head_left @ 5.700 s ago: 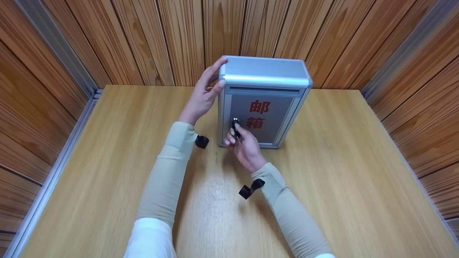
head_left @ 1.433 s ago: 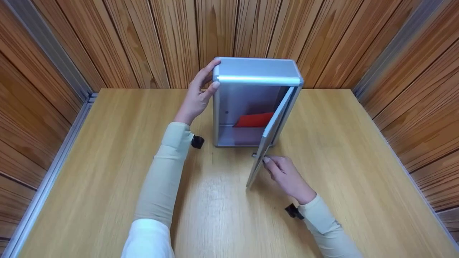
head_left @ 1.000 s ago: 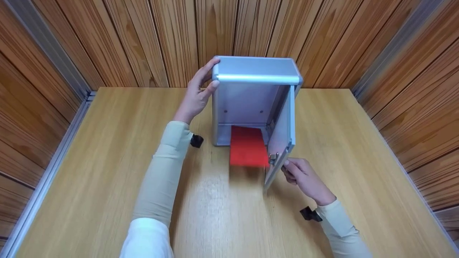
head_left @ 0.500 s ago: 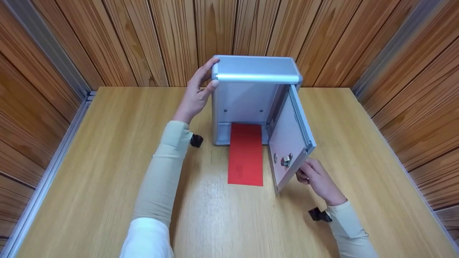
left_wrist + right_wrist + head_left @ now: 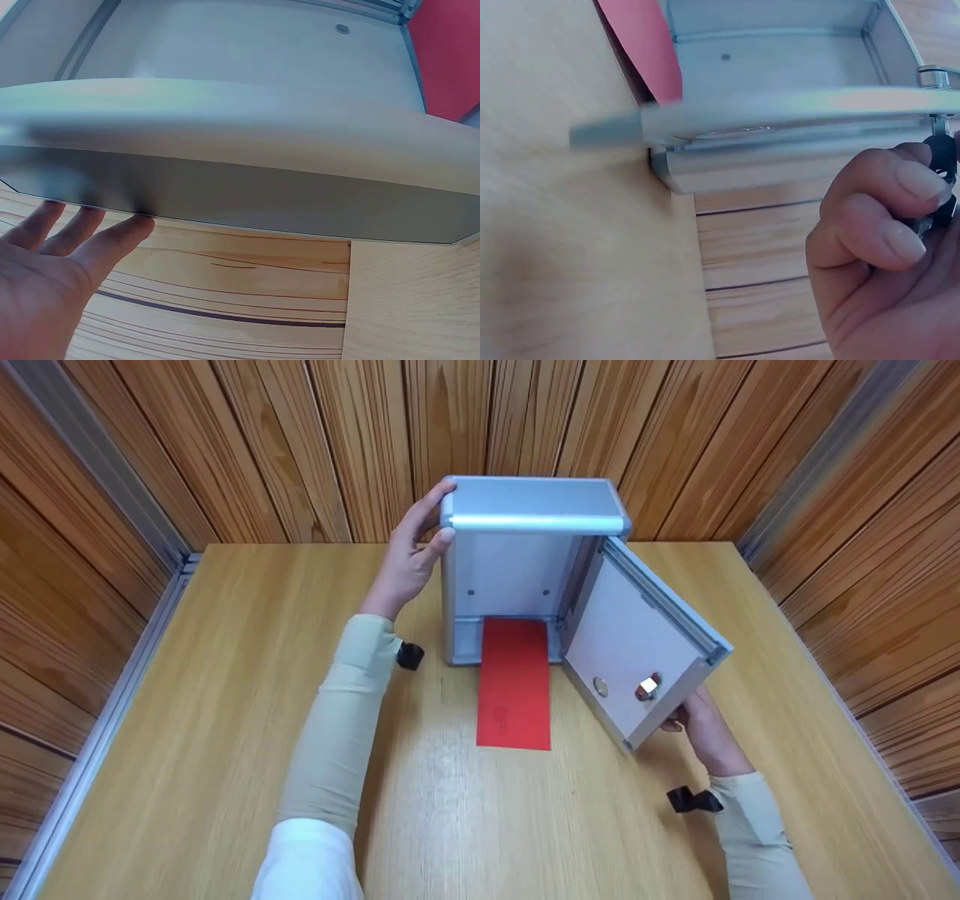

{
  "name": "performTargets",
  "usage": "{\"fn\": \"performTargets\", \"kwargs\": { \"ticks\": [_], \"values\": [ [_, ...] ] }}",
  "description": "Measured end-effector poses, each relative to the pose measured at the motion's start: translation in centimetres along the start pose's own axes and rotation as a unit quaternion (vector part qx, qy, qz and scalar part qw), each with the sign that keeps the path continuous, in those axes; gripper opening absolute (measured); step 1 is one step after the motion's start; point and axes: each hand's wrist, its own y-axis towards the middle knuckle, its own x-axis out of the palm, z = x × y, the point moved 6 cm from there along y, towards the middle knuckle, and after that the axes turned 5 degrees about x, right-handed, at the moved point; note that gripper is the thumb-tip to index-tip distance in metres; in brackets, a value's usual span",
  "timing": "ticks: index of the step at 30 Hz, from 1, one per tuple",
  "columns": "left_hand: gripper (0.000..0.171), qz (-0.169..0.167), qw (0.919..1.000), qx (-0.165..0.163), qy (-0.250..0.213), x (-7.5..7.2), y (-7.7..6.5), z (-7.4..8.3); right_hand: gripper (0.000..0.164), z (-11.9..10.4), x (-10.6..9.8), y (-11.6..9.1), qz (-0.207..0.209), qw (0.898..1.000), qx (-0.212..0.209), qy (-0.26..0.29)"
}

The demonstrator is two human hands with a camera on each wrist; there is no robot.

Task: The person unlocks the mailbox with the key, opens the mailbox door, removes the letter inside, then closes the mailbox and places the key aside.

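A silver metal mailbox (image 5: 532, 502) stands upright at the back of the table. My left hand (image 5: 409, 562) holds its upper left side, thumb at the front edge and fingers further back; the left wrist view shows fingertips at the box's side. The door (image 5: 637, 637) hangs swung out to the right, with a lock cam (image 5: 647, 687) on its inner face. My right hand (image 5: 701, 727) is partly hidden behind the door; in the right wrist view its curled fingers pinch a black-headed key (image 5: 941, 154) at the lock. A flat red envelope (image 5: 514, 690) lies half out of the box.
The wooden table (image 5: 247, 675) carries the mailbox near its back edge. Wood-panelled walls (image 5: 375, 442) rise behind and at both sides, with metal profiles (image 5: 135, 457) at the corners. The door's free corner reaches out over the table's right half.
The door was closed with the key at its lock, then my right hand drew it open rightward. The red envelope tipped out of the box onto the table. My left hand stayed on the box.
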Motion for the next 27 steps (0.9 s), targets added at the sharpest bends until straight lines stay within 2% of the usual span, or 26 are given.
{"fn": "performTargets", "kwargs": {
  "ticks": [6, 10, 18, 27],
  "values": [
    [0.052, 0.003, 1.0, 0.003, 0.005, 0.0, -0.2, 0.1, 0.042, 0.9, -1.9, 0.5, 0.033, 0.999, 0.026, 0.009],
    [0.054, 0.004, 1.0, 0.001, 0.003, 0.0, -0.1, 0.2, 0.044, 1.0, -2.5, 0.7, 0.037, 0.999, 0.028, 0.013],
    [0.06, 0.003, 0.9999, 0.013, 0.004, 0.0, 0.1, 0.3, 0.029, 0.1, -2.9, 1.4, -0.012, 0.995, -0.025, 0.095],
    [0.06, 0.005, 0.9999, -0.006, 0.009, 0.0, 0.0, 0.0, 0.031, 0.8, -4.0, 1.8, 0.011, 0.993, 0.001, 0.113]
  ]
}}
